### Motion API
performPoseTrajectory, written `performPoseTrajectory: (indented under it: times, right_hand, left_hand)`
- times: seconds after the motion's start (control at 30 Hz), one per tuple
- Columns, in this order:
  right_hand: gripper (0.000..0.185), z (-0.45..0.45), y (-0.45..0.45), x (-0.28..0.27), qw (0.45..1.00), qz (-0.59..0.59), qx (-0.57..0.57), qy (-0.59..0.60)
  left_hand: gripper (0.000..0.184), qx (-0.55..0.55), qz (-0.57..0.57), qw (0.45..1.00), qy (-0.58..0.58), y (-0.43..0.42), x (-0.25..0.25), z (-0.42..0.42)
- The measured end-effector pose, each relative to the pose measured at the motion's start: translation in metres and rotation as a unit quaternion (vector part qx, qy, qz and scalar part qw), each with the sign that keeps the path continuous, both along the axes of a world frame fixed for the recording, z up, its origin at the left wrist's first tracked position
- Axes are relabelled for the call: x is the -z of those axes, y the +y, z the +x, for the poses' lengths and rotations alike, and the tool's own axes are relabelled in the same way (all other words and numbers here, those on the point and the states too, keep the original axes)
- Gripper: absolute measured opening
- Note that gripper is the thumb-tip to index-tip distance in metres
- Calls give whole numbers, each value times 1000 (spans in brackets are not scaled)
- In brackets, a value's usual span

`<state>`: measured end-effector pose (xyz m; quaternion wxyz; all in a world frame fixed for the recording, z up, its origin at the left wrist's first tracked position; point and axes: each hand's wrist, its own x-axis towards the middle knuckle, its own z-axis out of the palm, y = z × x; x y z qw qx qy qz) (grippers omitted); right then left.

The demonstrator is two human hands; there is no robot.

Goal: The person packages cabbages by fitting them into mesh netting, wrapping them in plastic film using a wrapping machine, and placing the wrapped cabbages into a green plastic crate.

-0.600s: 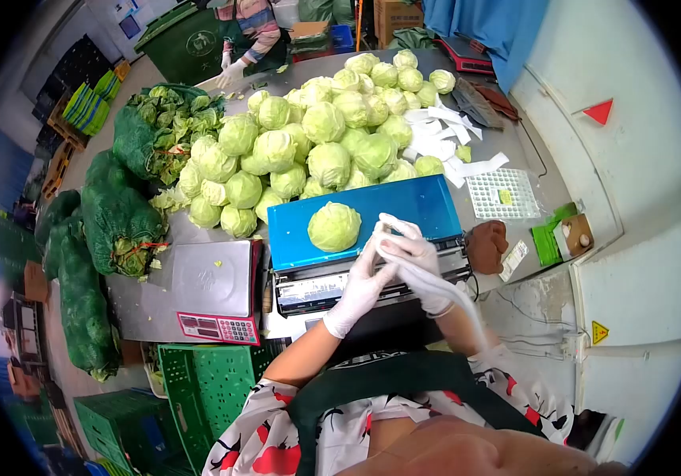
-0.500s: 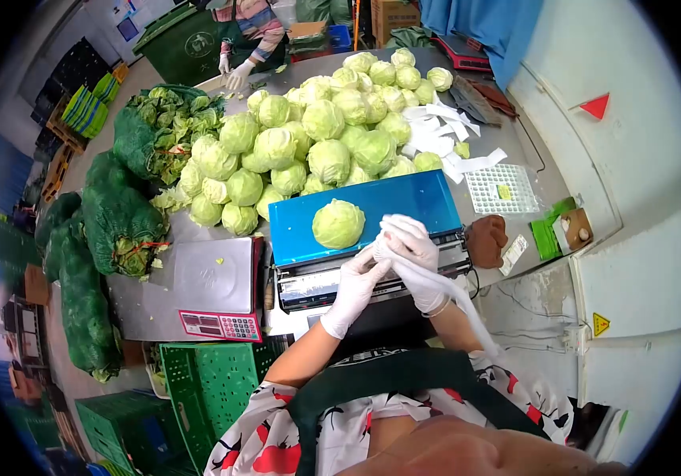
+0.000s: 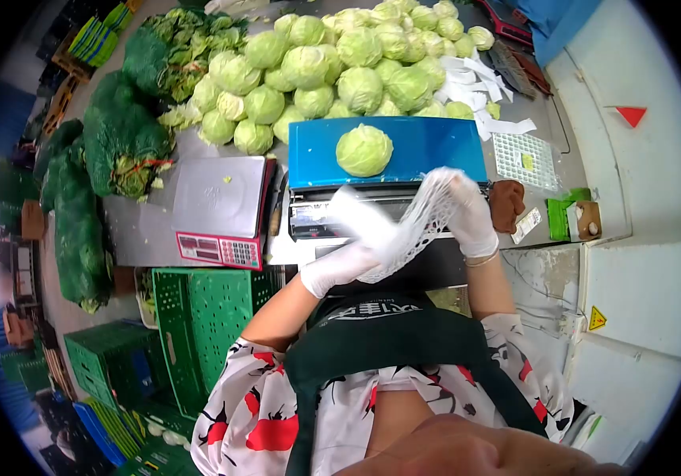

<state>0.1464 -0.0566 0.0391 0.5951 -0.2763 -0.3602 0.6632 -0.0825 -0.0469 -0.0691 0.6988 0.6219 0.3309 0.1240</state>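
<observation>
A white mesh net sleeve is stretched in front of my body between both gloved hands. My left hand is closed on its lower left end. A white end of the sleeve, blurred by motion, sticks up above that hand. Raised higher, my right hand grips the sleeve's upper right end. Just beyond, one pale green cabbage sits alone on the blue top of a machine. Neither hand touches it.
A large heap of cabbages lies behind the machine. Left of it is a scale with a red edge. Green net sacks stand farther left, above green crates. White strips and a white grid tray lie at right.
My hands have moved apart, drawing the net sleeve open between them; the right hand has gone up and right. The view has tilted down, so the other person is mostly out of sight.
</observation>
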Motion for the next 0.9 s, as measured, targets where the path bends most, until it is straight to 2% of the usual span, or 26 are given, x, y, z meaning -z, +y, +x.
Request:
performPoseTrajectory:
  times: [0.03,0.07,0.1,0.13,0.17,0.2,0.23,0.3,0.33,0.37,0.43,0.5,0.57,0.63,0.7,0.73,0.77,0.8,0.83,0.87,0.9]
  right_hand:
    - [35,1,2,3,995,2,25,96]
    - [39,1,4,13,987,-10,17,158]
    - [40,3,4,27,987,-50,51,144]
    - [40,4,1,42,984,-90,84,129]
    - [41,3,-4,54,978,-132,115,115]
    - [40,-1,-9,42,970,-150,60,180]
    - [34,0,-3,45,983,-158,32,86]
    - [22,4,10,54,981,-164,-23,-97]
    - [12,14,24,63,944,-84,22,-319]
    - [29,12,39,76,902,-61,134,-407]
    - [23,18,74,73,882,-124,203,-406]
    - [31,20,120,117,892,-103,258,-357]
    - [46,3,140,107,890,-146,182,-392]
    - [57,-2,155,122,874,-163,156,-430]
    - [65,-5,165,135,870,-135,160,-447]
    - [66,-11,165,128,878,-124,187,-423]
    - [60,-12,159,120,880,-116,173,-426]
    - [55,-19,149,85,882,-109,159,-429]
    - [49,-21,142,65,885,-105,144,-430]
    - [38,-14,146,65,938,-152,90,-298]
    - [36,-6,151,70,947,-132,58,-286]
  left_hand:
    - [46,-7,-133,984,-120,-9,-70,-6]
    - [42,-27,-166,973,-158,-5,-57,-10]
    - [38,-46,-196,959,-198,4,-43,-14]
    - [36,-102,-104,980,-138,13,-47,-19]
    - [35,-150,-168,929,-293,16,-48,-23]
    - [33,-189,-191,902,-339,21,-58,-29]
    - [30,-226,-211,870,-385,27,-67,-35]
    - [27,-243,-181,887,-348,34,-55,-49]
    - [26,-247,-167,895,-331,39,-53,-50]
    - [28,-259,-107,943,-182,49,-52,-49]
    - [28,-345,143,925,-68,72,-48,-28]
    - [34,-452,229,861,-42,110,-30,-13]
    - [47,-480,171,859,40,148,8,-7]
    - [63,-379,37,921,79,169,30,-9]
    - [59,-464,1,886,-1,174,36,2]
    - [56,-477,-57,875,-62,171,28,6]
    - [52,-486,-117,857,-121,167,22,11]
    - [47,-485,-182,834,-190,166,28,14]
    - [47,-445,-251,827,-232,159,19,15]
    - [46,-402,-319,814,-272,151,-2,17]
    - [46,-355,-383,794,-312,146,-14,20]
